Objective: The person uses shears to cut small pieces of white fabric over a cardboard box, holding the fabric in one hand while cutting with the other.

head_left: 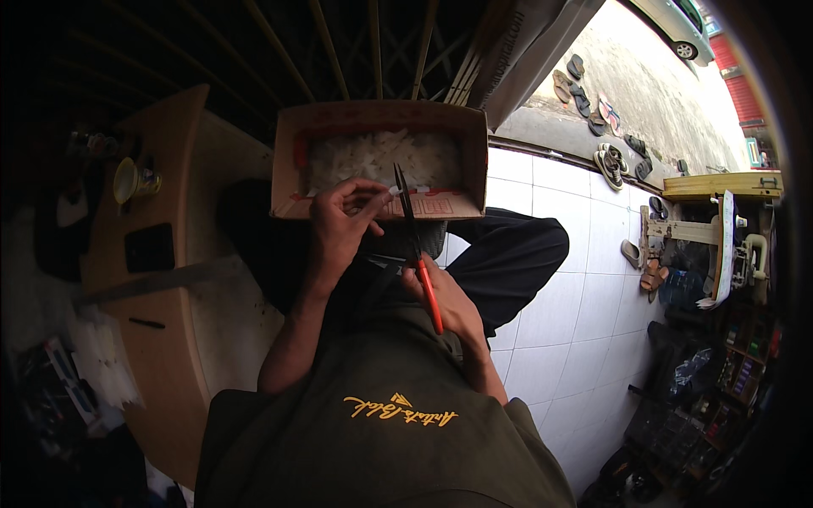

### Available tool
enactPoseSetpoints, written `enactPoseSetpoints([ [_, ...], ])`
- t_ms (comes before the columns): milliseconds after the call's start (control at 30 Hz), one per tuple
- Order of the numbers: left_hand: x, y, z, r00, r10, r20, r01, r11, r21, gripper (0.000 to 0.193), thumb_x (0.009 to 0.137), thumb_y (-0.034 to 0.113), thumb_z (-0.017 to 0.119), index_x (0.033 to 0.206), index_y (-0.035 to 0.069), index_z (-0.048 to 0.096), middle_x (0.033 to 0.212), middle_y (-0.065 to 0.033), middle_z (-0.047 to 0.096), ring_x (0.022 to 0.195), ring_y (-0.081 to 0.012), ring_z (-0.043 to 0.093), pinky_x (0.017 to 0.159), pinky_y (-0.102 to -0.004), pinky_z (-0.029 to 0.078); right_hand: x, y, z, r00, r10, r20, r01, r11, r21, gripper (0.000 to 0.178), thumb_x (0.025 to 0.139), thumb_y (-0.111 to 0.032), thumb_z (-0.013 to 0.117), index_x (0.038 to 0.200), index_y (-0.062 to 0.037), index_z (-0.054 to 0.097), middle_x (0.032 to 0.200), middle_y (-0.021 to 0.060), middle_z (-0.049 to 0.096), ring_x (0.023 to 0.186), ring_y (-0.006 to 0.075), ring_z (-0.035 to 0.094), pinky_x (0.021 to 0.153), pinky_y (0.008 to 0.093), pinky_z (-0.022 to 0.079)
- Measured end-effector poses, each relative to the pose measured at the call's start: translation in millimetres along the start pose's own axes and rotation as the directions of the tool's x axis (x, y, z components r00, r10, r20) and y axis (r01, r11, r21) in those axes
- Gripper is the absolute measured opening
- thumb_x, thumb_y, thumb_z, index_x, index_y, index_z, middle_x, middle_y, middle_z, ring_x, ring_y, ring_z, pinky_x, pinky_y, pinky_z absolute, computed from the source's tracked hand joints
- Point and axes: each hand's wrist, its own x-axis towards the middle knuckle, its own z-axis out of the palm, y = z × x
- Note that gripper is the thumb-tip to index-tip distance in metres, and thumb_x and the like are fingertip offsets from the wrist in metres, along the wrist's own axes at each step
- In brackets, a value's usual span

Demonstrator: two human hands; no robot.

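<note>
My left hand [343,222] pinches a small white piece [391,193] between its fingertips, just in front of a cardboard box [292,182]. My right hand [449,300] grips red-handled scissors [417,245] whose dark blades point up and meet the white piece. The box rests on my lap and holds several white pieces [381,157]. My dark trousers [508,254] show below the box.
A wooden table [169,279] curves along my left with a long ruler [152,284], a black phone [149,247] and a small cup [131,179]. White floor tiles [576,330] lie on my right. Sandals [610,161] sit by the doorway, cluttered shelves [728,356] stand at far right.
</note>
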Motion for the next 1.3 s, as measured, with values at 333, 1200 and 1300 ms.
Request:
enactPoseSetpoints([
  [333, -9, -8, 5, 1.000, -0.006, 0.027, 0.003, 0.993, 0.121, 0.010, 0.090, 0.004, 0.069, 0.098, -0.003, 0.069, 0.086, -0.0057, 0.069, 0.070, -0.0062, 0.064, 0.054, -0.0207, 0.053, 0, -20, -5, 0.995, 0.084, -0.058, -0.080, 0.995, 0.065, 0.066, 0.092, -0.058, 0.056, 0.108, 0.0066, 0.055, 0.086, 0.0269, 0.064, 0.092, 0.0430, 0.064, 0.081, 0.0447, 0.047],
  [1200, -5, -8, 10, 1.000, 0.028, -0.008, -0.028, 1.000, 0.014, 0.010, 0.089, 0.000, 0.067, 0.099, -0.002, 0.065, 0.091, -0.0049, 0.068, 0.072, -0.0061, 0.064, 0.057, -0.0198, 0.050, -4, -19, -5, 0.998, 0.055, 0.031, -0.053, 0.997, -0.058, 0.077, 0.090, -0.066, 0.053, 0.128, 0.0014, 0.047, 0.098, 0.0266, 0.065, 0.101, 0.0444, 0.063, 0.086, 0.0466, 0.046],
  [1300, -4, -7, 10, 1.000, 0.028, -0.011, -0.028, 0.999, 0.028, 0.013, 0.089, -0.001, 0.068, 0.101, -0.001, 0.064, 0.093, -0.0063, 0.069, 0.076, -0.0079, 0.066, 0.058, -0.0202, 0.052, -3, -19, -6, 0.996, 0.077, 0.034, -0.074, 0.995, -0.059, 0.076, 0.091, -0.065, 0.053, 0.127, 0.0017, 0.048, 0.097, 0.0267, 0.065, 0.101, 0.0448, 0.062, 0.086, 0.0460, 0.046],
])
